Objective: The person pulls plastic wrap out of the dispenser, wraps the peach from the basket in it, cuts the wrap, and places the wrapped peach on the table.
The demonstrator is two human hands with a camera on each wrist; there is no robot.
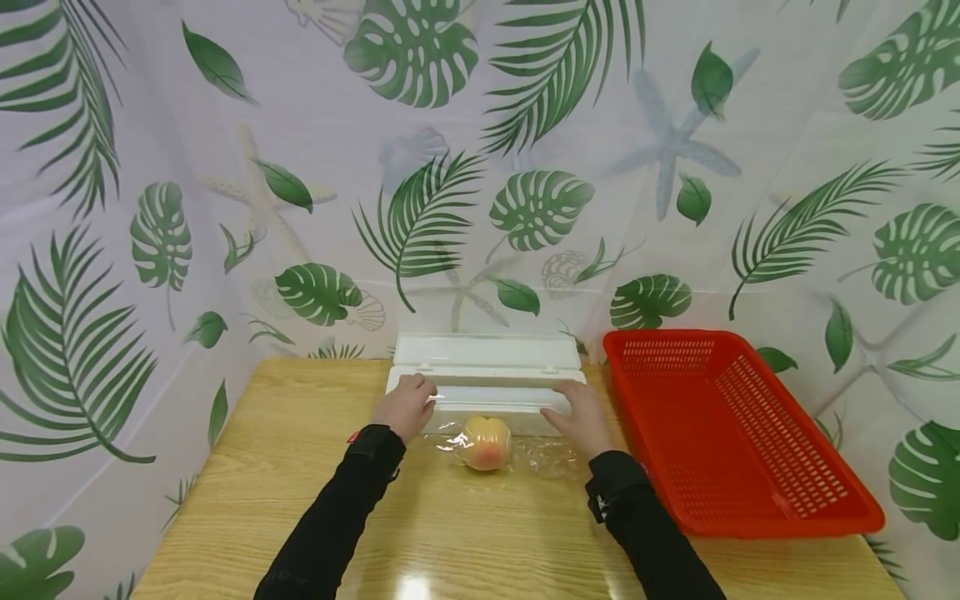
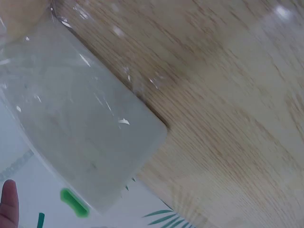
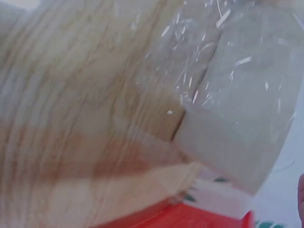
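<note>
no legible lettering, red tag [image 1: 353, 437] on left cuff [image 1: 379, 443], too small to read

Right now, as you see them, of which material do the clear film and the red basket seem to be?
The clear film looks like thin, glossy plastic: it is transparent, wrinkled and glinting. The red basket is probably moulded plastic, with uniform colour and regular holes.
</note>
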